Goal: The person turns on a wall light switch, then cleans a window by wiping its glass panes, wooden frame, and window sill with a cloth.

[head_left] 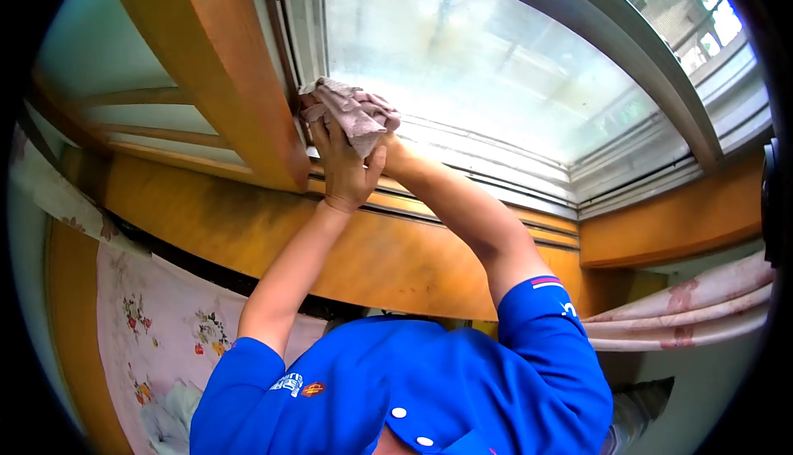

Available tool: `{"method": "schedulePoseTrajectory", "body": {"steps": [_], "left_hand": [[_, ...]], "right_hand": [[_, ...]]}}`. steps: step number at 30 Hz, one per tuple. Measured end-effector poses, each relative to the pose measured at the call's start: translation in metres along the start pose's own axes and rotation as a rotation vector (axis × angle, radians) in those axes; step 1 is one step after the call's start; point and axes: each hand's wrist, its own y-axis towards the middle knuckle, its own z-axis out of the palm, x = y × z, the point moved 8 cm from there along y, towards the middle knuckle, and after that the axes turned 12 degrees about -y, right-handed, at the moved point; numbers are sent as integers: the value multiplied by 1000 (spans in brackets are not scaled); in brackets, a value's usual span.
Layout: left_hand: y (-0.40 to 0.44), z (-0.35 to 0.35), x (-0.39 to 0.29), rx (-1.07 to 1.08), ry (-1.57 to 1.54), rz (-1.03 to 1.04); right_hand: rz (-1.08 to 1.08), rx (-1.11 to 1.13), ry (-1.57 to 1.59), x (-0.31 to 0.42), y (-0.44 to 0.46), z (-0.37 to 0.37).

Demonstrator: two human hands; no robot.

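A crumpled greyish-pink cleaning cloth is bunched at the lower left corner of the window pane, close to the wooden frame. My left hand has its fingers pressed up against the cloth and gripping it. Just beside it, my right hand reaches in from the right, mostly covered by the cloth and by the left hand. Its fingers cannot be made out, though the cloth drapes over it. Both forearms are stretched out over the wooden sill.
A thick wooden post stands directly left of the hands. Window tracks run along the bottom of the pane. Patterned pink curtain hangs at the right, and flowered fabric lies at lower left.
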Motion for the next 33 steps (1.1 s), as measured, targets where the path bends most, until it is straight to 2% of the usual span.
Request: {"method": "schedulePoseTrajectory", "body": {"steps": [4, 8, 10, 13, 15, 16, 17, 19, 20, 25, 28, 33], "left_hand": [[7, 12, -23, 5, -13, 5], [22, 48, -88, 35, -200, 71], [23, 80, -123, 92, -192, 109], [13, 144, -188, 177, -148, 337], [9, 191, -231, 240, -219, 378], [10, 213, -252, 285, -224, 431], [7, 235, -273, 357, -213, 482], [3, 275, -312, 485, -176, 589], [0, 293, -330, 539, -147, 646], [-34, 331, -341, 647, -201, 706], [-35, 318, -327, 600, -168, 760], [-15, 249, -272, 461, -158, 643]], "right_hand": [[-10, 5, -61, -7, -16, -24], [28, -44, -185, -36, -48, -80], [77, -89, -254, -57, -70, -119], [193, -203, -354, -97, -110, -187], [258, -246, -694, -120, -151, -233], [183, -153, -1307, -122, -165, -242], [225, -116, -1397, -133, -184, -259], [432, -195, -792, -160, -224, -298], [481, -209, -735, -164, -239, -304], [644, -258, -723, -169, -283, -319], [680, -258, -742, -166, -281, -314], [613, -215, -722, -140, -223, -271]]}}
